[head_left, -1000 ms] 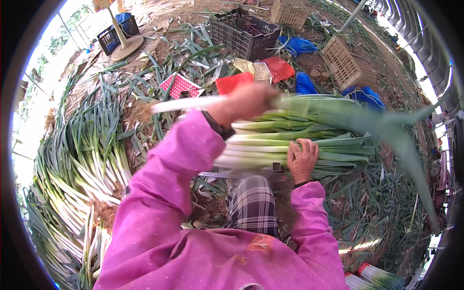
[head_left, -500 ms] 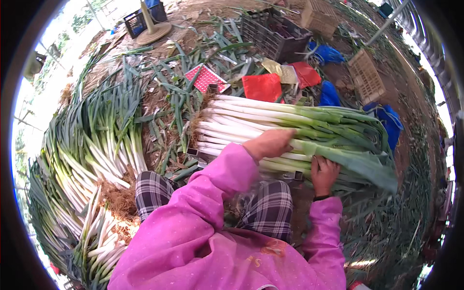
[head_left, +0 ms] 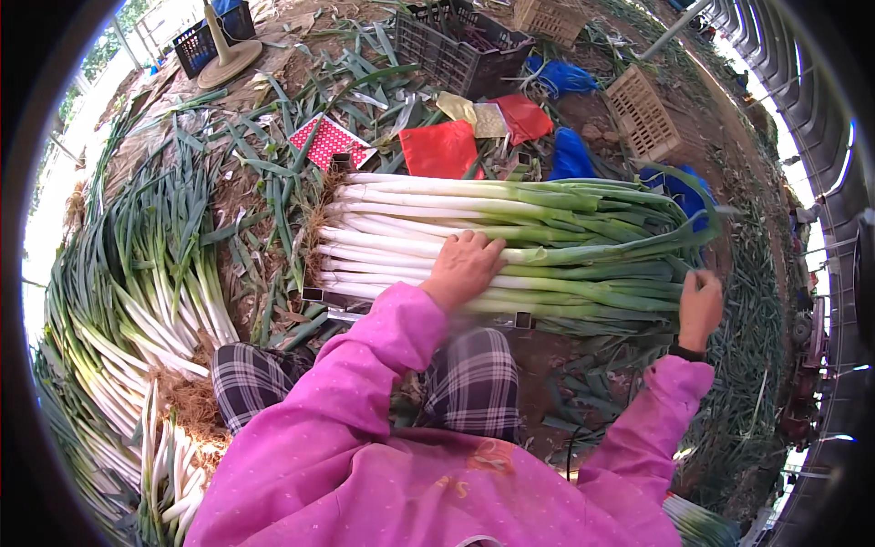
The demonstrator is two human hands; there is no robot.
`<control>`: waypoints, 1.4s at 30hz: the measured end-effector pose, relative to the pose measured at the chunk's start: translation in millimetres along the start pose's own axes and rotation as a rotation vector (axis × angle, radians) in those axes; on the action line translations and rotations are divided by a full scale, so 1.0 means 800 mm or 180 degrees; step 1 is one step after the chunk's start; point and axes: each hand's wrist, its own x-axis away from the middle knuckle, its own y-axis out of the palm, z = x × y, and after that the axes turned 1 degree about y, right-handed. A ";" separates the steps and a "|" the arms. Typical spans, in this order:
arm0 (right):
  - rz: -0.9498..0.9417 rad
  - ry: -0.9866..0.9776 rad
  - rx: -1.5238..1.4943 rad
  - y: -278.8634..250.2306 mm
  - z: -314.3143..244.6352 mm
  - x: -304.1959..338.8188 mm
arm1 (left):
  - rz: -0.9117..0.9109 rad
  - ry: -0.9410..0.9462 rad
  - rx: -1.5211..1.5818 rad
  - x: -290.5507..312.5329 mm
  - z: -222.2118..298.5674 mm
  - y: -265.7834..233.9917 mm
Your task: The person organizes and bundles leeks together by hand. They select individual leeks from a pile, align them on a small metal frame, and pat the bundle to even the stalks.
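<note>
A thick row of leeks (head_left: 401,205) lies across a low metal frame (head_left: 313,294) in front of my knees, white root ends to the left and green leaves to the right. My left hand (head_left: 467,267) is closed around a leek in the middle of the row, where white turns green. Past the near edge of the leaves, at the right, my right hand (head_left: 700,310) has its fingers curled in. Whether a leaf tip is caught in them cannot be made out. One long leaf (head_left: 697,235) arches up just beyond that hand.
At the left, a big heap of leeks (head_left: 155,310) spreads over the ground. Behind the row lie red cloths (head_left: 439,149), blue bags (head_left: 571,155) and a red-and-white patterned sheet (head_left: 330,143). A black crate (head_left: 460,55) and tan crates (head_left: 643,114) stand farther back.
My left hand has settled lower and farther left on the row. My right hand has moved right, from the middle of the leaves toward their tips. The loose leaf now lies farther back, curling upward.
</note>
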 end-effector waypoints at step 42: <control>-0.0613 -0.2022 -0.1417 0.146 -0.145 0.093 | 0.1720 -0.1529 0.0398 0.028 -0.283 -0.080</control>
